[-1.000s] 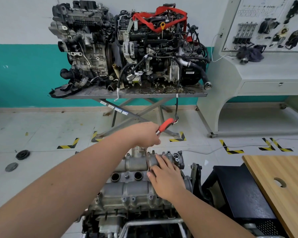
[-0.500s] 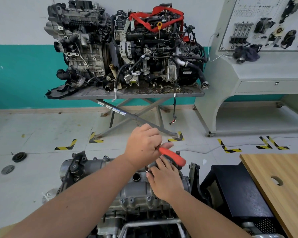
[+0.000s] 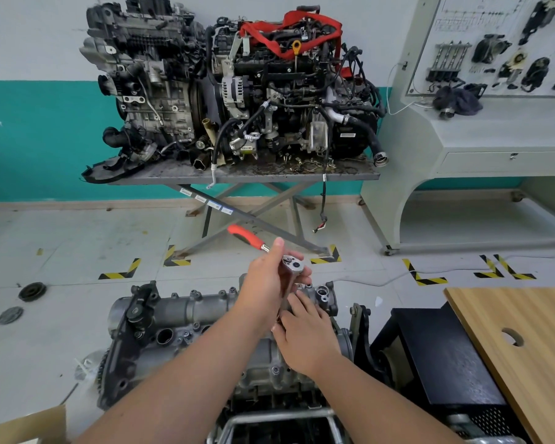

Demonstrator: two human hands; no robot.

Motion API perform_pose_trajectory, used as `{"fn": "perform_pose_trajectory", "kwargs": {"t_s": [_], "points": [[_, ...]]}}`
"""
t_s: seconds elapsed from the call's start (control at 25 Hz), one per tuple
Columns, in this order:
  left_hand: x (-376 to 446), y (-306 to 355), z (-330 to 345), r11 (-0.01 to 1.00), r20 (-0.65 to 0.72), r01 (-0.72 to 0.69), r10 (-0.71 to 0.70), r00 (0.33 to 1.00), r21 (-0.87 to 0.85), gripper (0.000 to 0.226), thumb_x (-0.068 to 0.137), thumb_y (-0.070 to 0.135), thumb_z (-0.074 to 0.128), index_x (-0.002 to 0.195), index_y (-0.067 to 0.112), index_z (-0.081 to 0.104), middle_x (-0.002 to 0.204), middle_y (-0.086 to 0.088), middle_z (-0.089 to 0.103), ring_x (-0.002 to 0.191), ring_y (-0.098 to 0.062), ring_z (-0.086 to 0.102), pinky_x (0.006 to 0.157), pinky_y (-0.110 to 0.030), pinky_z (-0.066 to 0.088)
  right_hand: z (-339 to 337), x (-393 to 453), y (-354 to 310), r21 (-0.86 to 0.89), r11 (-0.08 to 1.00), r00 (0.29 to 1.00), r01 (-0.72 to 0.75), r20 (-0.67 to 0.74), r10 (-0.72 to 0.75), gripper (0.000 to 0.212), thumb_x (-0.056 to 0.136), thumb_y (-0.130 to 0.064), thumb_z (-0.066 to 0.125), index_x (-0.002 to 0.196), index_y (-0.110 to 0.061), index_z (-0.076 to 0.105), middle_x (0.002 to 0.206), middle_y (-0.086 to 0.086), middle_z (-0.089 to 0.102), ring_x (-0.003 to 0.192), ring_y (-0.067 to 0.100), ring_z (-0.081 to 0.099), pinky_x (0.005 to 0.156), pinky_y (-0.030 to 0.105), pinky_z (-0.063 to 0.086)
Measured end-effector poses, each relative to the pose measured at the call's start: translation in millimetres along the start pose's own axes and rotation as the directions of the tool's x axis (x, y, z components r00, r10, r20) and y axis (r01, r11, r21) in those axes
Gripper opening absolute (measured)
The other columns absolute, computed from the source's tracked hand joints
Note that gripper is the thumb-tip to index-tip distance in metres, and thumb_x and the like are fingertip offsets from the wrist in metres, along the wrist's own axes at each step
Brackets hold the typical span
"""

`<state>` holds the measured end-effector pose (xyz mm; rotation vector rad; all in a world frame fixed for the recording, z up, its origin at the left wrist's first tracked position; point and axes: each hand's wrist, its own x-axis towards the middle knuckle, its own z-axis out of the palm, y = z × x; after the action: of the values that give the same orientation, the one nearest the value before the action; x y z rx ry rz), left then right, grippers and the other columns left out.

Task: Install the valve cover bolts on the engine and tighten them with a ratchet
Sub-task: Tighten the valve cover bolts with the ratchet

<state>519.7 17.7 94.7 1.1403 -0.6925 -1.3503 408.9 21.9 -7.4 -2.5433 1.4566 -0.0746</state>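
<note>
Head view: left hand (image 3: 271, 285) grips one red-handled ratchet (image 3: 263, 248) by its head. Right hand (image 3: 305, 338) rests flat, fingers apart, on the valve cover (image 3: 186, 310). No writing is readable.

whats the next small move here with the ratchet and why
Probably swing the red handle round for another stroke. The left hand grips the ratchet at its head, the handle pointing up and away to the left. The right hand rests on the valve cover beside the tool's lower end, apparently steadying it. Whether it sits on a bolt is hidden by the hands.
</note>
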Motion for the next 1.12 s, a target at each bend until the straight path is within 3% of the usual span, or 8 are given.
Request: {"fn": "perform_pose_trajectory", "kwargs": {"t_s": [0.16, 0.28, 0.48, 0.64, 0.76, 0.88, 1.04, 1.12], "points": [[9.1, 27.6, -2.8, 0.982, -0.081, 0.154, -0.145, 0.986, 0.111, 0.021, 0.099, 0.026, 0.047, 0.086, 0.012, 0.053, 0.061, -0.008, 0.067, 0.048, -0.020, 0.061, 0.056, -0.028, 0.043, 2.0, 1.3, 1.0, 0.016, 1.000, 1.000, -0.003, 0.012, 0.002, 0.056, 0.102, -0.052, 0.018, 0.135, -0.025, 0.055, 0.167, -0.006, 0.002, 0.153, 0.015, -0.004, 0.122, 0.044, 0.009], [9.3, 52.2, -8.7, 0.877, -0.015, 0.239, -0.256, 0.967, 0.418, 0.018, 0.098, 0.020, 0.046, 0.084, 0.011, 0.052, 0.055, -0.001, 0.062, 0.049, -0.017, 0.062, 0.060, -0.027, 0.045, 0.8, 0.7, 1.0, 0.016, 1.000, 1.000, 0.001, 0.016, -0.001, 0.055, 0.102, -0.054, 0.018, 0.130, -0.028, 0.057, 0.167, -0.006, 0.003, 0.153, 0.016, -0.003, 0.122, 0.044, 0.010], [12.0, 85.3, -13.1, 0.252, 0.074, -0.018, -0.213, 0.974, 0.968, 0.022, 0.094, 0.018, 0.048, 0.100, 0.003, 0.063, 0.065, -0.002, 0.068, 0.060, -0.017, 0.060, 0.059, -0.028, 0.040, -1.1, -0.6, 0.1, 0.023, 1.000, 0.999, 0.000, 0.032, 0.000, 0.054, 0.102, -0.057, 0.019, 0.121, -0.028, 0.060, 0.167, -0.006, 0.002, 0.153, 0.015, -0.005, 0.121, 0.045, 0.011], [12.7, 86.0, -4.1, -0.251, 0.124, -0.138, -0.071, 0.990, 0.958, 0.011, 0.095, 0.025, 0.055, 0.086, 0.019, 0.051, 0.081, -0.001, 0.062, 0.066, -0.018, 0.058, 0.065, -0.033, 0.051, -2.4, 0.5, -1.5, 0.025, 1.000, 0.999, -0.003, 0.033, 0.002, 0.054, 0.102, -0.056, 0.019, 0.120, -0.028, 0.061, 0.167, -0.006, 0.003, 0.153, 0.015, -0.004, 0.121, 0.045, 0.011], [9.1, 68.8, -0.3, -0.449, 0.204, -0.138, 0.103, 0.973, 0.883, 0.013, 0.096, 0.026, 0.056, 0.092, 0.024, 0.044, 0.073, 0.003, 0.050, 0.065, -0.018, 0.052, 0.057, -0.032, 0.044, -1.3, 1.3, -0.8, 0.023, 1.000, 0.999, -0.007, 0.036, 0.006, 0.054, 0.102, -0.055, 0.018, 0.120, -0.028, 0.061, 0.167, -0.006, 0.003, 0.153, 0.015, -0.005, 0.121, 0.045, 0.010], [2.7, 46.3, -1.6, -0.498, 0.486, -0.309, 0.275, 0.830, 0.810, 0.023, 0.098, 0.039, 0.052, 0.083, 0.021, 0.049, 0.062, 0.009, 0.033, 0.062, -0.021, 0.048, 0.059, -0.030, 0.031, 0.5, 2.1, -0.7, 0.017, 1.000, 1.000, -0.004, 0.020, 0.004, 0.056, 0.102, -0.054, 0.017, 0.119, -0.026, 0.062, 0.167, -0.004, 0.004, 0.153, 0.016, -0.005, 0.121, 0.045, 0.010], [-1.0, 29.7, -12.1, -0.491, 0.702, -0.529, 0.628, 0.335, 0.692, 0.050, 0.093, 0.047, 0.053, 0.054, 0.019, 0.042, 0.055, 0.007, 0.040, 0.054, -0.019, 0.039, 0.054, -0.026, 0.028, 1.2, 1.2, -1.0, -0.018, 1.000, 1.000, -0.001, -0.014, 0.001, 0.054, 0.102, -0.052, 0.018, 0.117, -0.026, 0.063, 0.164, -0.002, 0.016, 0.152, 0.019, 0.005, 0.120, 0.045, 0.017], [-0.3, 18.7, -14.9, -0.386, 0.632, -0.574, 0.706, 0.321, 0.722, 0.054, 0.091, 0.051, 0.056, 0.054, 0.012, 0.051, 0.062, 0.000, 0.051, 0.061, -0.023, 0.048, 0.055, -0.030, 0.039, -0.2, 0.1, -1.6, -0.046, 0.999, 0.999, -0.003, -0.050, 0.000, 0.054, 0.101, -0.053, 0.018, 0.113, -0.027, 0.063, 0.156, -0.002, 0.030, 0.146, 0.021, 0.023, 0.114, 0.046, 0.029]]}}
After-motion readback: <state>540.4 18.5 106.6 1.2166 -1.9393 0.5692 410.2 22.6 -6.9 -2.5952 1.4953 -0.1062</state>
